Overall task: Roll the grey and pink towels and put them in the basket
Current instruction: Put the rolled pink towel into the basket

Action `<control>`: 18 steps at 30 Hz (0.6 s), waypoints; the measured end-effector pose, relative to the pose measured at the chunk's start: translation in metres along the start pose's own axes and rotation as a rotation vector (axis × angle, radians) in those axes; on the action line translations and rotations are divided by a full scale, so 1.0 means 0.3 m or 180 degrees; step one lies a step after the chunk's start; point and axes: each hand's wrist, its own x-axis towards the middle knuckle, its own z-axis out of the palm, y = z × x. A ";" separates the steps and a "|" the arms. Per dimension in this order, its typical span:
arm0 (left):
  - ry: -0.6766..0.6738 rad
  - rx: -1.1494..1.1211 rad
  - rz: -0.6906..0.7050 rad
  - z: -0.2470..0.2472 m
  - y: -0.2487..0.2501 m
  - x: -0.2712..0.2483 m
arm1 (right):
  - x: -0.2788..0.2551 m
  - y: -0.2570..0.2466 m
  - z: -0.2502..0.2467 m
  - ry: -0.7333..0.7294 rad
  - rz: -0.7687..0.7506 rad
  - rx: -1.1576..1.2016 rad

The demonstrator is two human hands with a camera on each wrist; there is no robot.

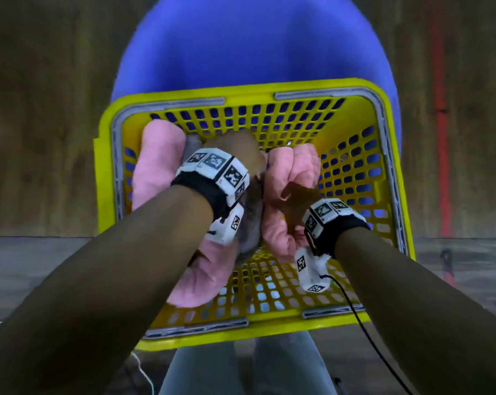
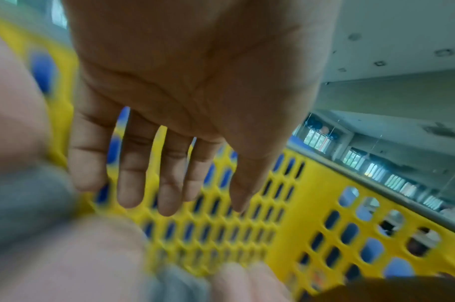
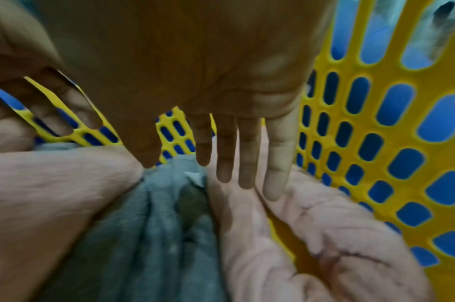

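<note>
Your soft pink rolled towels (image 1: pixel 155 166) and the fuzzy grey rolled towel (image 3: pixel 154 224) between them already lie inside the yellow plastic basket with holes (image 1: pixel 355 172). Pat them down gently so the rolls stay tight. Your left hand (image 2: pixel 190 102) and right hand (image 3: pixel 221 92) both reach down into the basket with fingers straight, holding nothing.
</note>
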 end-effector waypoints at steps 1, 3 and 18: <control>0.0126 0.0044 -0.0146 -0.022 -0.041 -0.026 | -0.015 -0.044 0.003 -0.0109 -0.0002 0.0099; 0.0532 0.0016 -0.0425 -0.055 -0.118 -0.085 | -0.049 -0.134 0.016 -0.0217 -0.0115 0.0202; 0.0385 -0.0431 -0.1255 0.039 -0.317 -0.361 | -0.186 -0.317 0.166 -0.0376 0.0278 0.1842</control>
